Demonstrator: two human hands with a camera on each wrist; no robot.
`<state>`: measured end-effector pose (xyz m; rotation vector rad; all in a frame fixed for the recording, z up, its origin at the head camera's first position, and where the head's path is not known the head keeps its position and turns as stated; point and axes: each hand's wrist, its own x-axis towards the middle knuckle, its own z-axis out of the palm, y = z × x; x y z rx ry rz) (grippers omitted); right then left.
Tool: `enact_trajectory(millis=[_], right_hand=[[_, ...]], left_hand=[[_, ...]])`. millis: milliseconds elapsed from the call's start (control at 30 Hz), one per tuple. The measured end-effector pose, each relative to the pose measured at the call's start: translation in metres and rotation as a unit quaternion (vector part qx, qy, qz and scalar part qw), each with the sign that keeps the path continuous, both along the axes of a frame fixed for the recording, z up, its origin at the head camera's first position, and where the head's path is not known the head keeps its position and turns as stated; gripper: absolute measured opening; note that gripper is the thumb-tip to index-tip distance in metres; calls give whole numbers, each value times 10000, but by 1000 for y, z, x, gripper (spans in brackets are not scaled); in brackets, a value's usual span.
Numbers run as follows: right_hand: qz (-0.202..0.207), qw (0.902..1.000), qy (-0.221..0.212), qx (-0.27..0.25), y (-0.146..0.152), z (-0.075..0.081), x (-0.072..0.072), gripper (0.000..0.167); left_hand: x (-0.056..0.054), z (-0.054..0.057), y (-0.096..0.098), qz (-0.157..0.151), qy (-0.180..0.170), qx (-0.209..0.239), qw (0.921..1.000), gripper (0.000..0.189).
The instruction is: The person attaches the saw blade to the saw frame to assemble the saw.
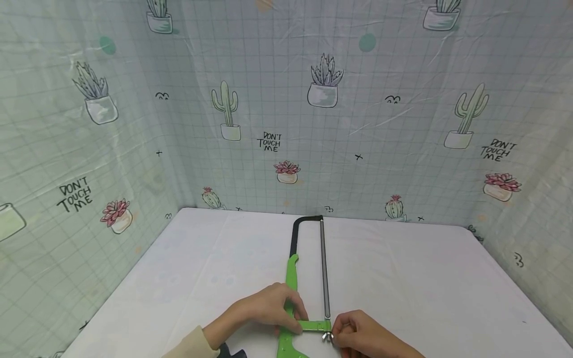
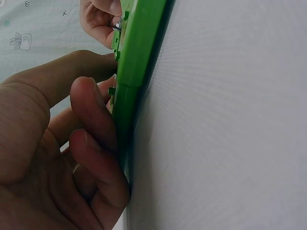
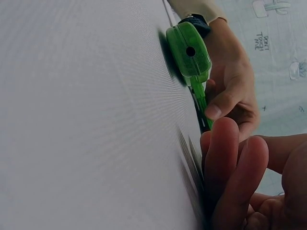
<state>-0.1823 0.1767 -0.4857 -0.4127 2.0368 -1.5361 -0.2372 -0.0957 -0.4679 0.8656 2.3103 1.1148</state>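
A hacksaw (image 1: 291,273) lies on the white table, its green handle near me and its black front bow pointing away. Its thin grey blade (image 1: 325,268) runs along the right side. My left hand (image 1: 273,306) grips the green frame, thumb at the short crossbar (image 1: 315,325) and fingers over the frame. At the crossbar's right end sits a silver wing nut (image 1: 328,337). My right hand (image 1: 364,334) pinches at this nut with curled finger and thumb. In the right wrist view, the green handle end (image 3: 189,50) shows a round hole; the wing nut is hidden there.
The white tabletop (image 1: 425,278) extends around the saw on both sides. A cactus-print cloth (image 1: 286,109) hangs behind the table and along its sides. Something dark (image 1: 230,351) shows under my left wrist at the bottom edge.
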Motion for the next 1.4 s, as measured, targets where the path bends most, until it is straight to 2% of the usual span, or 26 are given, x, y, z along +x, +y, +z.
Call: enact_trajectory(millis=[500, 833, 1200, 1400], right_hand=[[76, 9998, -114, -115, 1, -1, -1, 11], [232, 9995, -19, -233, 3, 0, 0, 22], [292, 9988, -147, -377, 5, -3, -2, 8], [277, 9992, -19, -274, 4, -3, -3, 17]], left_hand=[[-1, -1, 0, -28, 90, -35, 9999, 17], [-1, -1, 0, -43, 102, -40, 9999, 16], [-1, 1, 0, -27, -21, 16, 10000, 17], [-1, 0, 0, -26, -57, 47, 10000, 17]])
